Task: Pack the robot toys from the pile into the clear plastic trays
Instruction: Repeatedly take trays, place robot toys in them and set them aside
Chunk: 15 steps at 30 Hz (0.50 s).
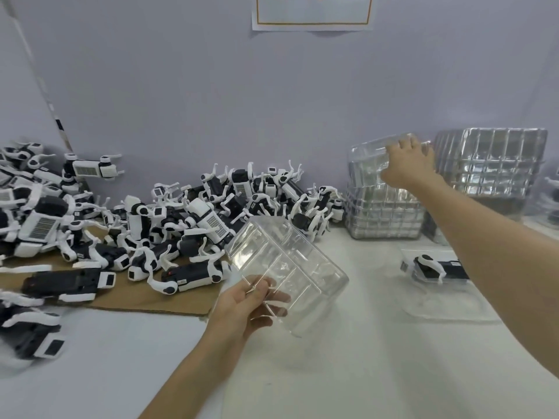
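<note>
Clear tray (287,267), empty, tilted, held above the surface (348,373) at centre frame; left hand (242,306) fingers (260,287) clamped on its near edge. Right hand (408,167), upper right, fingers curled over the top tray of a stack of clear trays (384,213); 2nd stack (499,164) just beside it, further right. Robot toy pile (136,213), black & white, fills left and centre, partly on cardboard (151,297). One packed toy (435,267) lies in a tray at right, partly behind the forearm.
</note>
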Each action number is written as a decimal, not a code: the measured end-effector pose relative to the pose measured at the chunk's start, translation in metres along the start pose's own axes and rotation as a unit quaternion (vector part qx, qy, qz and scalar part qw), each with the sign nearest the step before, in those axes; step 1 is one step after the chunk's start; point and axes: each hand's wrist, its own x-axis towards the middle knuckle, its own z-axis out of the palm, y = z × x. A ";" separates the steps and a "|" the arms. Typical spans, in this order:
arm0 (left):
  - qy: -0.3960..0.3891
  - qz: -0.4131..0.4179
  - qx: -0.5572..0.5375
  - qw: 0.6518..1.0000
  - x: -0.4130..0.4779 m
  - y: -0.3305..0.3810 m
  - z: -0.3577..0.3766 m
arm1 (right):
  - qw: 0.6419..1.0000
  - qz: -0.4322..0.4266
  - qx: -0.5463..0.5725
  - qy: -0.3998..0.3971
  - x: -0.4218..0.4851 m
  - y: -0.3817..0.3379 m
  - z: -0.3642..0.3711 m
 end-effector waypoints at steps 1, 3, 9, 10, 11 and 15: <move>-0.001 -0.002 0.001 1.000 -0.001 0.001 0.000 | 1.000 0.006 0.014 -0.009 0.001 0.001 0.000; 0.002 -0.005 0.002 1.000 -0.002 0.002 0.001 | 0.998 0.015 0.050 -0.023 0.003 0.008 0.000; -0.002 -0.020 -0.019 1.000 -0.002 0.003 0.002 | 0.991 -0.044 0.130 0.001 -0.012 0.006 -0.021; -0.010 -0.021 -0.025 0.999 -0.003 0.003 0.002 | 0.979 -0.066 0.192 0.003 -0.023 -0.003 -0.025; -0.021 -0.022 -0.032 0.999 -0.003 0.004 0.002 | 0.958 -0.093 0.270 -0.012 -0.039 -0.015 -0.030; -0.060 -0.024 -0.032 0.997 -0.004 0.004 0.004 | 0.857 -0.188 0.467 -0.106 -0.135 -0.066 -0.043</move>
